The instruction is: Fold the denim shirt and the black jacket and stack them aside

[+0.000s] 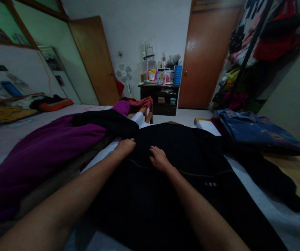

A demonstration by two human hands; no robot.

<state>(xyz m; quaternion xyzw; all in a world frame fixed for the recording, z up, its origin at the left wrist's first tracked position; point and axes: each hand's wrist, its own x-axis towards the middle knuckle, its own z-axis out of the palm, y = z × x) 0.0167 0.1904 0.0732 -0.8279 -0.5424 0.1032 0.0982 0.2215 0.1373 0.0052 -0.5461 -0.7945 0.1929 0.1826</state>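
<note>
A black garment [176, 146] with thin light seam lines and a few small pale buttons lies spread out in front of me. My left hand [127, 146] is on its upper left part, fingers curled in and closed on the dark cloth near the shoulder. To the right, my right hand [159, 157] rests on the garment with its fingers apart and nothing held. One black sleeve stretches to the left over a purple garment [61, 139]; another black sleeve lies at the right on the pale cloth [264, 202].
A folded blue denim garment [256, 129] lies on a pile at the right. On the left is a bed [87, 107] with an orange and black item [55, 104]. Further back stand a fan [124, 74], a dark cabinet [158, 101] and hanging clothes and bags [272, 45].
</note>
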